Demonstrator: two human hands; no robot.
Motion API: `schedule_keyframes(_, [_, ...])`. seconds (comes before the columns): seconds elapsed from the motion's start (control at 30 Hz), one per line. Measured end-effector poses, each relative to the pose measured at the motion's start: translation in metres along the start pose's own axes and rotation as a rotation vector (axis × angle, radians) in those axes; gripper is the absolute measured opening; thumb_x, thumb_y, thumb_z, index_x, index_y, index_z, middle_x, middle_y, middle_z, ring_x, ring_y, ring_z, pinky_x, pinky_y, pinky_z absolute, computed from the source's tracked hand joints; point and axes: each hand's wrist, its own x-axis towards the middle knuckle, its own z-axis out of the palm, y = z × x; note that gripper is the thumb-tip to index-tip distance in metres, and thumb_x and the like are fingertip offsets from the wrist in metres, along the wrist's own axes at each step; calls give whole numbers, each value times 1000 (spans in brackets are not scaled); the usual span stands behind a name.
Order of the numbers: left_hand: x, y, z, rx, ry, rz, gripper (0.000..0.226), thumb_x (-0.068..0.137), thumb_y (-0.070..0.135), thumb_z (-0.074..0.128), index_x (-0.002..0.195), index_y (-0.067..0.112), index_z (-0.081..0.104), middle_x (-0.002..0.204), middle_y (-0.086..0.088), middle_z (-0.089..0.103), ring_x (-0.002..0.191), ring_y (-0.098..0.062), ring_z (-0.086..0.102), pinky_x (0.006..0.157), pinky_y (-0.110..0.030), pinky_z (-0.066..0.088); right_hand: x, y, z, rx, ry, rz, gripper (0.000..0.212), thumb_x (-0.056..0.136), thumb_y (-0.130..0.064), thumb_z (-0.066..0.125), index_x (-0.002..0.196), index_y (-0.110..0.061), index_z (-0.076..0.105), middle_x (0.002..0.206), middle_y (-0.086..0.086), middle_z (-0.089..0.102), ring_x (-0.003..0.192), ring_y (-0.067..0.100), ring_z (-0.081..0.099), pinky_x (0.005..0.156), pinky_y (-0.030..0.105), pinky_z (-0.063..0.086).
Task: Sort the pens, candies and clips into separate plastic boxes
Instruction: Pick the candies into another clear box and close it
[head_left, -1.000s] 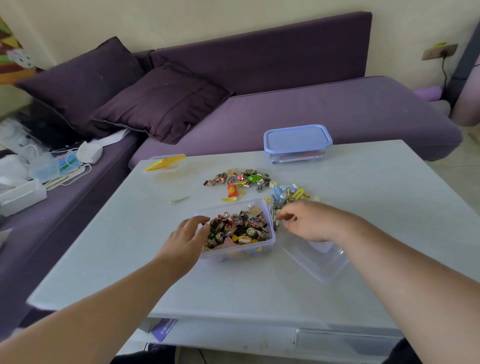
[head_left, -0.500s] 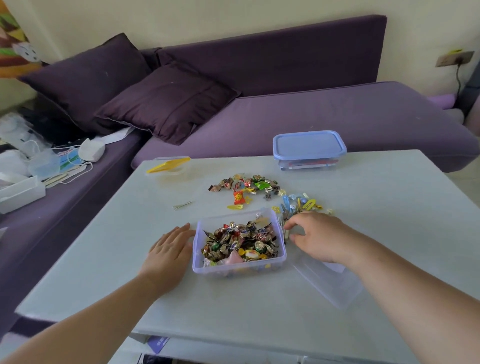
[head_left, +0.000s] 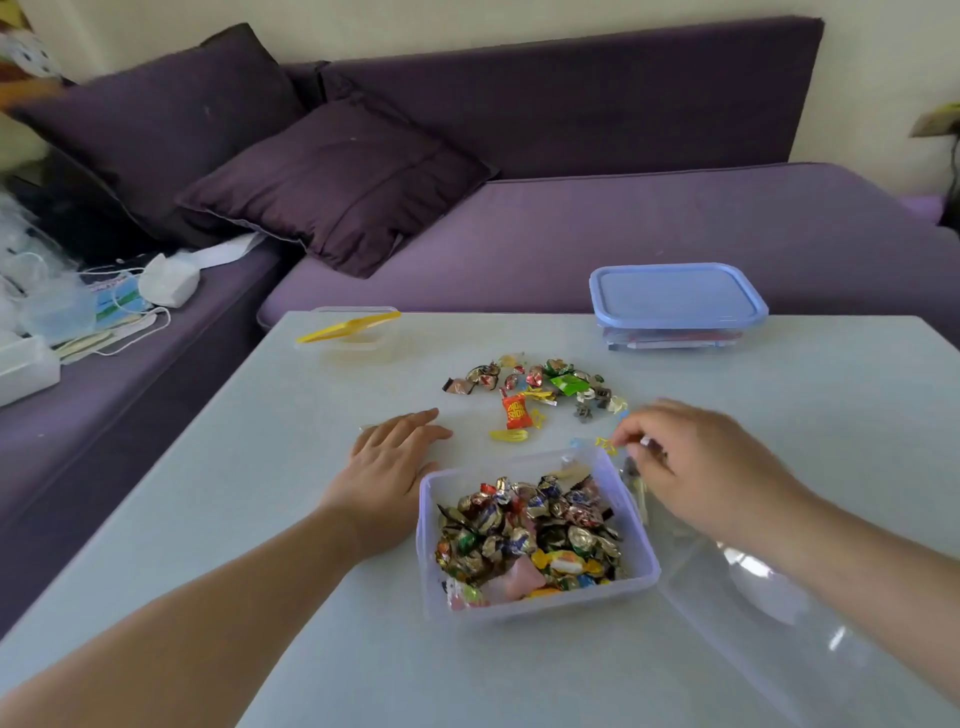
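So the open clear box (head_left: 535, 603) near the front of the counter is packed with foil-wrapped candies (head_left: 524, 530), mostly gold and brown. Behind it there's a loose scatter of candies (head_left: 524, 382), an orange packet (head_left: 514, 410) and some yellow clips (head_left: 511, 435). A blue-lidded box (head_left: 675, 304) sits closed at the far right edge, looks like pens inside, hard to tell. Another clear box (head_left: 769, 597) sits just right of the candy one.

The sofa (head_left: 623, 234) was purple, the box lid (head_left: 675, 296) light blue, the table (head_left: 260, 493) pale grey, one candy (head_left: 514, 410) orange, the clips (head_left: 511, 435) yellow.
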Motion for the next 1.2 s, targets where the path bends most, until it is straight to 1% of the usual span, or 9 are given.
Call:
schedule_keyframes(0.17, [34,-4,3,-28,76,8,44,98,37,34,141,36,43,159,11,33,146,-16,26,120,-37,14,73,-7,-5,-56,-92,-133,22,98,-28,60,114,-43,62,103,-24,57,92,3,58,78,29,46])
schedule_keyframes(0.33, [74,-7,12,-40,105,3,51,96,36,29,146,42,34,164,14,25,150,-11,19,122,-34,9,123,-32,30,-260,-300,-315,48,99,-38,60,144,-48,45,144,-19,46,126,13,47,106,37,40])
schedule_keyframes(0.47, [92,-8,16,18,98,49,56,93,37,28,148,34,40,150,11,47,141,-12,31,116,-30,12,141,-35,48,-373,-376,-346,40,95,-45,64,134,-43,55,133,-17,53,125,15,49,107,37,37])
schedule_keyframes(0.6, [89,-11,19,14,174,20,41,93,39,33,127,36,56,122,15,55,120,-14,44,106,-33,27,142,-33,55,-353,-395,-305,39,94,-47,61,132,-40,54,128,-15,53,119,14,52,106,37,37])
schedule_keyframes(0.7, [90,-12,19,-17,180,-2,37,93,38,33,119,38,59,115,16,54,113,-15,45,100,-31,27,144,-34,59,-323,-358,-254,48,91,-36,54,138,-35,45,126,-12,57,112,17,58,97,36,42])
schedule_keyframes(0.83, [89,-13,18,-68,201,-8,33,96,32,37,122,37,57,119,13,58,113,-17,49,100,-33,31,153,-38,71,-286,-281,-189,61,91,-25,50,147,-33,26,92,-13,55,75,13,51,64,37,45])
schedule_keyframes(0.9, [87,-12,18,-80,218,-9,31,99,32,38,126,36,52,121,12,60,113,-17,51,101,-35,33,161,-40,77,-276,-239,-168,64,96,-27,50,151,-32,19,98,-7,59,75,18,54,64,40,47])
schedule_keyframes(1.07, [88,-11,18,-103,215,-29,34,101,35,36,133,36,46,121,11,60,113,-17,50,103,-37,36,189,-52,85,-386,-316,-45,43,95,-40,55,134,-23,47,104,1,64,89,27,61,74,41,54])
schedule_keyframes(1.2, [89,-12,20,-82,213,-45,35,101,37,34,131,33,52,124,10,59,117,-17,50,104,-35,36,192,-61,92,-528,-306,-96,22,99,-39,45,114,-22,46,83,-3,53,77,28,56,54,34,37])
